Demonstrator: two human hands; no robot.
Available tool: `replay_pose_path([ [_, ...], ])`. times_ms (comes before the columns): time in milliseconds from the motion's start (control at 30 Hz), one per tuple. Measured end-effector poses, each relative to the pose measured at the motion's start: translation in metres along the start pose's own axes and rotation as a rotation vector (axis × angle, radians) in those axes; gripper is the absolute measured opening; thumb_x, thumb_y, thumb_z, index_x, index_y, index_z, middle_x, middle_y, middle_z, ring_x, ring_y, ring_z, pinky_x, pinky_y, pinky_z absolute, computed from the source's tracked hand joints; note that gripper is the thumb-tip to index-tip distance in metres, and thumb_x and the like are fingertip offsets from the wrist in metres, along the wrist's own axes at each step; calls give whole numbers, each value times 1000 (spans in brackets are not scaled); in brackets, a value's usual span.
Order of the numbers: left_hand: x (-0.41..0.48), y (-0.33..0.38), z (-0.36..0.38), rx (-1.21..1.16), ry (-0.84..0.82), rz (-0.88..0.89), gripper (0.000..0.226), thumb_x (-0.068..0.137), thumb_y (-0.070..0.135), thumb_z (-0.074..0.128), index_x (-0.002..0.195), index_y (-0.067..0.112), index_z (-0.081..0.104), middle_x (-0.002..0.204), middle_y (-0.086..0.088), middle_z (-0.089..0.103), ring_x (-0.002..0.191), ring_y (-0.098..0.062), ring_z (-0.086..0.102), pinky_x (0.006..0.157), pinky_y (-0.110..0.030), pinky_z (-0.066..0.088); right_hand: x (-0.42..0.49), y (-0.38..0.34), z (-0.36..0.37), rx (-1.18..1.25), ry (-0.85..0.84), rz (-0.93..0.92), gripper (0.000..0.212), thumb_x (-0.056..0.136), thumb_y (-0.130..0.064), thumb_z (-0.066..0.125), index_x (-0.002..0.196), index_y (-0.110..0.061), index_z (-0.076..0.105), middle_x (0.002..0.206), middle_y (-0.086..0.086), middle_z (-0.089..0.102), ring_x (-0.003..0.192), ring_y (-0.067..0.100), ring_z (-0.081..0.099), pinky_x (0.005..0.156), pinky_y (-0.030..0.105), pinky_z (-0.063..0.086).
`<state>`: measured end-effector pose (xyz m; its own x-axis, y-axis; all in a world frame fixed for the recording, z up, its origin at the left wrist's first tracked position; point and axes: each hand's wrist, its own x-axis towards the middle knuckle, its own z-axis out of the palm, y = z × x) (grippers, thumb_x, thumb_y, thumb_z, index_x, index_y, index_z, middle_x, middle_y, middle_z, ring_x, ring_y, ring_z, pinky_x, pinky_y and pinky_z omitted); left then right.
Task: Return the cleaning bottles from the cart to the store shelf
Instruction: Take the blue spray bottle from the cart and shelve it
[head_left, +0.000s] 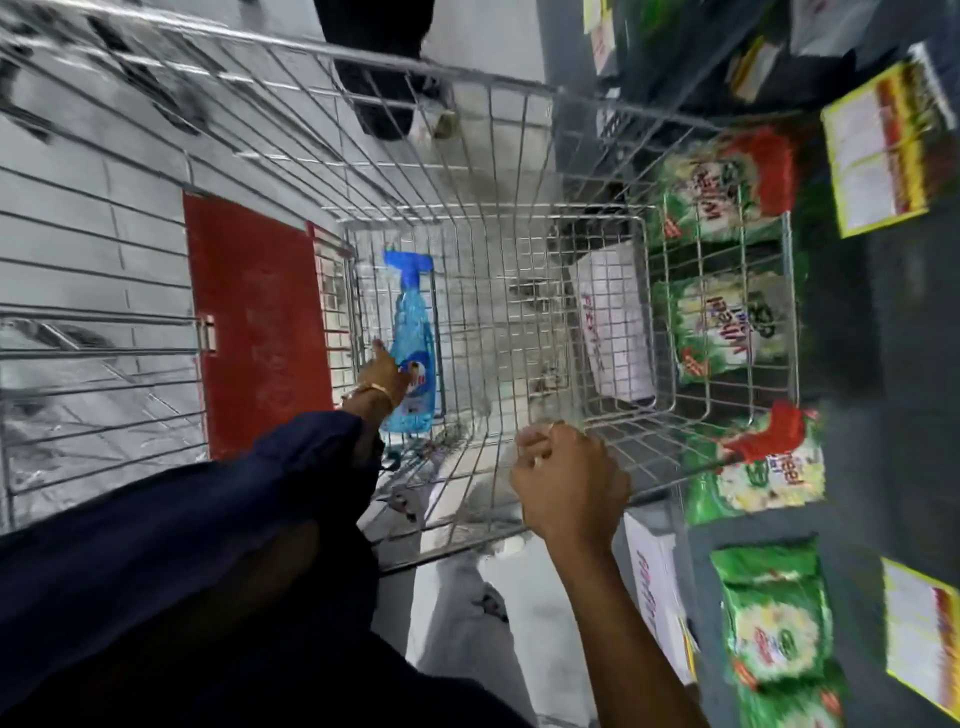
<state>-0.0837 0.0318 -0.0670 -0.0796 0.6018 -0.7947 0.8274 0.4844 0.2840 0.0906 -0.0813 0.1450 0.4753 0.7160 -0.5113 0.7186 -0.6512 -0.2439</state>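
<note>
A blue spray bottle with a blue trigger head lies on the bottom of the wire cart, near its red flap side. My left hand reaches down into the cart and rests on the lower part of the bottle, fingers wrapped around its body. My right hand is closed on the cart's near wire rim. The store shelf runs along the right, dark grey.
Green detergent packets and yellow price tags hang on the shelf at right. A white carton sits below the cart and another on the floor by the shelf. Someone's dark shoe stands beyond the cart. A red flap is at left.
</note>
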Motion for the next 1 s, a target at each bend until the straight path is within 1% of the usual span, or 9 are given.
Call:
replay_pose_path([
  [167, 16, -12, 6, -96, -62, -144, 72, 64, 47, 76, 111, -4, 57, 111, -23, 65, 100, -36, 63, 80, -46, 52, 0, -1, 0, 6, 4, 11, 21, 77, -20, 55, 89, -31, 69, 90, -5, 74, 84, 24, 65, 63, 26, 32],
  [233, 27, -20, 6, -170, -108, -167, 71, 50, 41, 86, 101, -3, 63, 100, -16, 69, 88, -29, 65, 73, -40, 54, -1, 0, 0, 9, -2, 5, 21, 77, -21, 57, 90, -31, 69, 90, -8, 74, 83, 20, 65, 62, 26, 31],
  [300, 21, -15, 1, -172, -116, -159, 78, 39, 40, 89, 101, 2, 61, 98, -12, 68, 85, -28, 66, 77, -40, 57, -1, 0, -1, 4, -17, 8, 21, 77, -22, 58, 93, -32, 68, 91, -10, 74, 85, 18, 64, 60, 26, 28],
  [500, -16, 0, -11, -256, -95, -52, 50, 47, 20, 91, 77, 16, 52, 103, -14, 67, 94, -31, 65, 84, -48, 57, -2, 1, -1, 22, -12, -13, 25, 75, -19, 59, 96, -30, 69, 92, -5, 74, 83, 20, 64, 61, 25, 30],
  [567, -36, 10, -18, -303, -143, 42, 46, 53, 11, 88, 82, 13, 53, 104, -15, 67, 95, -30, 65, 84, -44, 56, -2, 3, 1, 32, 1, -7, 26, 77, -19, 59, 98, -30, 68, 94, -5, 74, 84, 21, 64, 62, 25, 32],
  [700, -88, 36, -43, -527, -262, 255, 32, 67, -3, 76, 81, 14, 52, 94, -12, 69, 94, -32, 63, 61, -28, 58, -9, 2, 1, 103, 124, -61, 31, 86, -26, 55, 117, -25, 58, 122, 1, 63, 108, 25, 58, 77, 32, 44],
  [767, -114, 49, -59, -608, -312, 358, 29, 70, -2, 74, 84, 15, 55, 90, -7, 71, 93, -32, 66, 67, -33, 60, -10, 2, 1, 172, 173, -112, 38, 92, -31, 49, 128, -18, 50, 134, 6, 54, 117, 28, 52, 86, 38, 44],
  [867, -153, 67, -75, -725, -418, 473, 32, 66, 9, 74, 93, 16, 58, 91, -4, 76, 84, -21, 71, 76, -36, 59, -11, 2, -7, 494, 114, -115, 45, 96, -39, 42, 133, -13, 47, 135, 12, 56, 119, 27, 53, 94, 39, 43],
  [1000, -216, 90, -79, -781, -524, 620, 31, 69, 15, 71, 98, 15, 60, 95, -4, 74, 83, -19, 70, 77, -32, 60, -28, 13, -35, 1190, -59, -23, 34, 95, -35, 47, 113, -10, 61, 104, 12, 71, 92, 22, 68, 82, 37, 55],
])
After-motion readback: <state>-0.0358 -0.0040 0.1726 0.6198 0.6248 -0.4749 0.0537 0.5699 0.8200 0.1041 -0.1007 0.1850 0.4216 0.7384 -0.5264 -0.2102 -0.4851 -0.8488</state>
